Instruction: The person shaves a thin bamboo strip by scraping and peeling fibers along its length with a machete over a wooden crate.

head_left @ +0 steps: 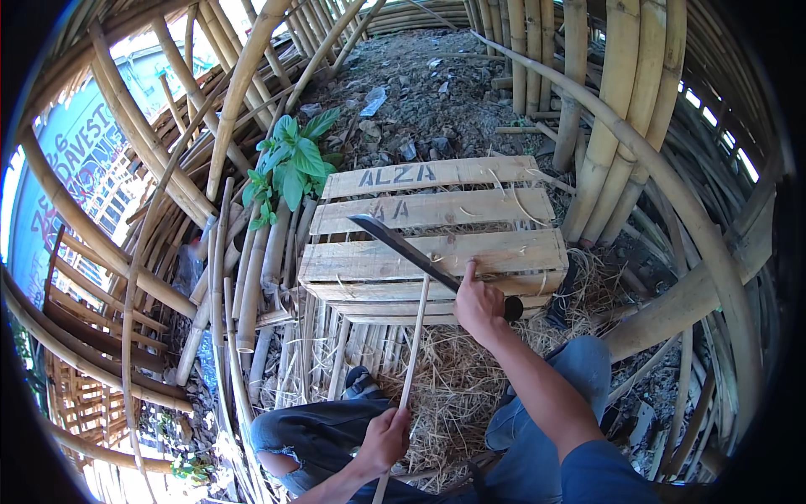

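Observation:
My left hand (386, 437) is closed round a thin, pale bamboo strip (413, 353) at the lower middle. The strip slants up from my fist, and its far end reaches the edge of a wooden crate (369, 259). In my right hand (480, 309) is a machete (401, 245) with a dark blade and a black handle end. Its blade points up and left above the crate, crossing close to the strip's tip; whether the two touch I cannot tell. My right index finger is stretched out over the crate's slats while the other fingers wrap the handle.
Shavings (445, 378) cover the ground between my knees. Bamboo poles (269, 252) lie stacked at the left beside a green leafy plant (294, 161). Thick upright poles (621, 126) and a long curved pole (672, 181) stand at the right. Stony soil (420, 92) lies beyond the crate.

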`<state>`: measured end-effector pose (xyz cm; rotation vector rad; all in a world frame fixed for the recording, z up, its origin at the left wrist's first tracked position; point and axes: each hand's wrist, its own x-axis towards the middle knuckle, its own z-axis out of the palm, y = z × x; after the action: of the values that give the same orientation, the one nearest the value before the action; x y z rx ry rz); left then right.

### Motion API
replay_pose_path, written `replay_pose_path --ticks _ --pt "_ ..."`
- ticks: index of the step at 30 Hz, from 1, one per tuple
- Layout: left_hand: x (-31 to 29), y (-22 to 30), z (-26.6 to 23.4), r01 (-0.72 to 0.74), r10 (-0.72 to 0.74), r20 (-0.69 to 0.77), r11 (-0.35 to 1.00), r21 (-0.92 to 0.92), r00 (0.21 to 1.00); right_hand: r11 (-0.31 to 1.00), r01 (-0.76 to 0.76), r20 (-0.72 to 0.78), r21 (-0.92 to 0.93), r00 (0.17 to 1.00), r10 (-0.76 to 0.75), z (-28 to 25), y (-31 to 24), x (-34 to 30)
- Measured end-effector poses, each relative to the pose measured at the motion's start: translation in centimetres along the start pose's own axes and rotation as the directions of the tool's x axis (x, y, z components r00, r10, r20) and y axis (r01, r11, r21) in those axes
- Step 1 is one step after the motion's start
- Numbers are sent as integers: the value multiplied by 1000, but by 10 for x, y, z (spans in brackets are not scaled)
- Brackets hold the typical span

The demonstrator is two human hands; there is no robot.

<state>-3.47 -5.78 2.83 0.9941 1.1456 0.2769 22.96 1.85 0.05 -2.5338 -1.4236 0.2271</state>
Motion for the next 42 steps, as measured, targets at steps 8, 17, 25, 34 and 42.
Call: replay_pose_path --ticks 8,17,25,34,42 --pt "-28 -12 -24 67 -70 -28 993 -95 997 962 -74 -10 261 997 79 12 2 0" --pt "98 71 -12 279 -231 224 937 -212 947 949 -72 8 306 997 73 9 9 -7" --pt "137 70 13 354 -199 394 858 -372 897 981 -57 20 183 998 54 10 7 -4" --pt "113 61 10 310 -185 355 890 -335 916 996 -30 28 84 999 28 6 4 -5" --pt "97 47 17 288 -194 293 902 -321 936 999 -15 2 31 1000 15 5 3 -6"
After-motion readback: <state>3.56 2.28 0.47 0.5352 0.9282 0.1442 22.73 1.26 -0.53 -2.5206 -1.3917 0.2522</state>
